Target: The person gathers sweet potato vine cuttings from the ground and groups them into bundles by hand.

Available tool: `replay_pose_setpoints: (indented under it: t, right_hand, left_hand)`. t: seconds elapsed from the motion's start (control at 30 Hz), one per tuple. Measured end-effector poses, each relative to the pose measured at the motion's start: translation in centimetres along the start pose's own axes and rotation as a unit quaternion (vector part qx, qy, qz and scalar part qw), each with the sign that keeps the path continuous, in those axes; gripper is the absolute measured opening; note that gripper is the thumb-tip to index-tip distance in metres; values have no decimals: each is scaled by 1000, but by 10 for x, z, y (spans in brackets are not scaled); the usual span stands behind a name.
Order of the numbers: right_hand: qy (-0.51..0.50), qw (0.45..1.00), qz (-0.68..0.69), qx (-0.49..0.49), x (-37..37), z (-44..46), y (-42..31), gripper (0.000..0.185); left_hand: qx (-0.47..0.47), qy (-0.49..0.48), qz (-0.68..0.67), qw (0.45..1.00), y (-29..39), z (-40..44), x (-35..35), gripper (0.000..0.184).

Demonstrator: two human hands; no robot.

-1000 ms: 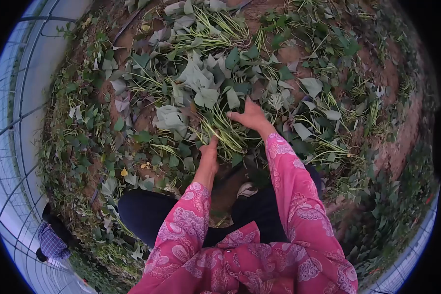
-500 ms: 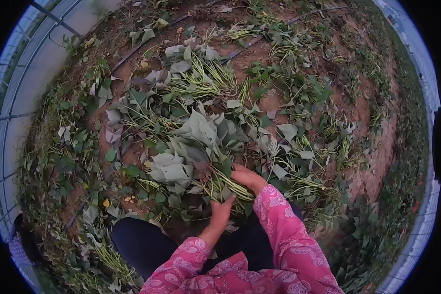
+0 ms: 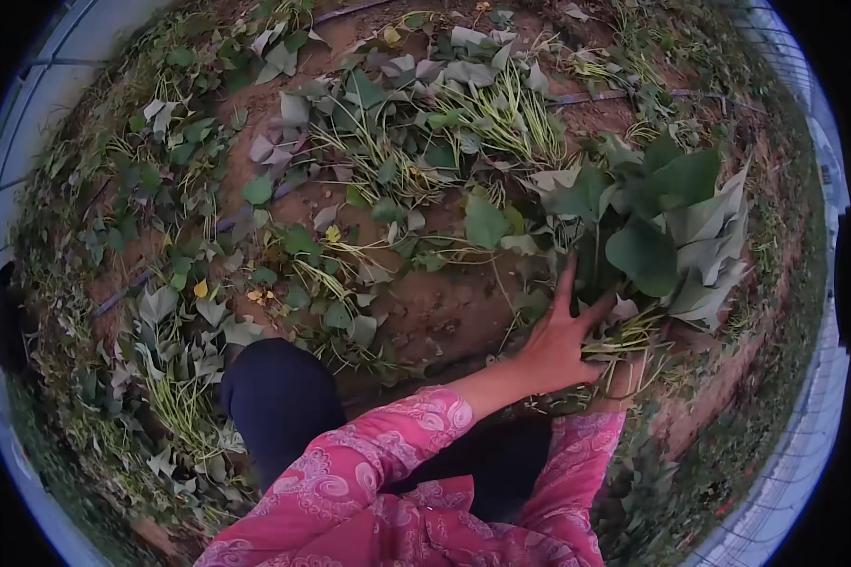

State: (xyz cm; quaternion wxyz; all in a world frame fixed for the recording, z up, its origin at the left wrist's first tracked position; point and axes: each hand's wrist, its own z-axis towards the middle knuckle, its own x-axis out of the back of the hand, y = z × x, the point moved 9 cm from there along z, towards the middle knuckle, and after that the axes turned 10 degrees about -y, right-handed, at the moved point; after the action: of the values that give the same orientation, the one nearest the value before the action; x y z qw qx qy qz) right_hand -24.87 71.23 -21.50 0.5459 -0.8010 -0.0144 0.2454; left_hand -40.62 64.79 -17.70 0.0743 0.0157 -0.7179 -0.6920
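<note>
A leafy bunch of green vines (image 3: 657, 227) with long pale stems is at the right, in front of my body. My left hand (image 3: 558, 345) reaches across to it, fingers spread, its fingertips against the leaves and stems. Beside it, my right hand (image 3: 626, 376) is under the cut stem ends, its fingers mostly hidden behind them; it appears to hold the bunch from below.
Further bundles of cut stems (image 3: 515, 113) lie on the brown soil (image 3: 435, 312). Another bundle (image 3: 180, 397) lies left of my knee (image 3: 284, 397). A dark thin hose (image 3: 596, 96) crosses the ground. Part of a person (image 3: 8, 321) shows at the left edge.
The bunch has moved from in front of me to the right with my hands. My left hand has opened and crossed over. Bare soil now shows where the bunch was.
</note>
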Motion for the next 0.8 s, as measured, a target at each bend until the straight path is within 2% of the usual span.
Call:
replay_pose_setpoints:
  t: [0.03, 0.07, 0.13, 0.17, 0.23, 0.27, 0.3, 0.33, 0.37, 0.4, 0.43, 0.47, 0.53, 0.57, 0.6, 0.63, 0.67, 0.7, 0.73, 0.77, 0.8]
  right_hand:
    - [35, 998, -40, 35, -25, 5, -19, 47]
    - [24, 994, -89, 61, -33, 14, -32, 46]
    - [22, 991, -95, 90, -56, 35, -47, 44]
    - [25, 982, -174, 63, -78, 46, -55, 50]
    - [-21, 955, -289, 70, -92, 73, -65, 49]
    - [-56, 972, -209, 95, -108, 84, -63, 45]
    - [-38, 964, -247, 96, -116, 99, -62, 44]
    - [-22, 953, -285, 96, -124, 117, -60, 42]
    - [-13, 980, -191, 53, -120, 145, -43, 40]
    - [-22, 980, -192, 47, -131, 172, -34, 40]
    - [-97, 968, -232, 22, -156, 197, -20, 38]
    - [-172, 947, -270, -3, -182, 221, 0, 36]
    - [-251, 841, -470, 89, -229, 262, 41, 39]
    - [-236, 753, -614, 33, -216, 305, 91, 54]
    - [-236, 711, -663, 12, -208, 312, 134, 58]
    - [-250, 667, -702, -6, -210, 310, 184, 63]
    - [-209, 620, -756, -9, -194, 315, 221, 68]
    - [-136, 565, -809, -95, -201, 299, 219, 72]
    - [-125, 559, -816, -74, -184, 324, 236, 68]
    - [-168, 563, -809, -14, -98, 418, 295, 66]
    - [-164, 565, -807, 56, -88, 441, 286, 67]
  left_hand:
    - [-34, -11, -4, 999, 11, 11, 8, 88]
    - [-69, -22, -7, 997, 22, 20, 16, 88]
    - [-106, 7, -3, 994, 31, 34, 41, 88]
    - [-142, 33, 5, 989, 39, 40, 55, 88]
    - [-140, 36, -16, 989, 37, 53, 82, 88]
    - [-146, 63, -5, 987, 33, 57, 98, 87]
    - [-150, 91, 6, 985, 30, 59, 115, 86]
    - [-140, 109, -58, 982, 21, 63, 131, 84]
    - [-136, 119, -58, 982, 11, 68, 142, 84]
    - [-110, 146, 11, 983, -4, 74, 152, 82]
    - [-82, 171, 80, 979, -20, 79, 163, 81]
    - [-72, 172, -12, 982, -45, 89, 177, 74]
    - [54, 259, -88, 960, -121, 92, 200, 78]
    - [166, 277, -137, 937, -152, 78, 207, 83]
    - [276, 299, -182, 895, -181, 54, 219, 88]
    - [374, 262, -156, 876, -217, 43, 218, 76]
    - [340, 201, -66, 916, -218, 38, 225, 73]
    - [314, 131, 22, 940, -216, 18, 232, 70]
    - [297, 44, 82, 950, -195, -10, 247, 64]
    - [274, -57, 133, 951, -170, -42, 254, 58]
    - [300, -36, 133, 944, -169, -83, 275, 58]
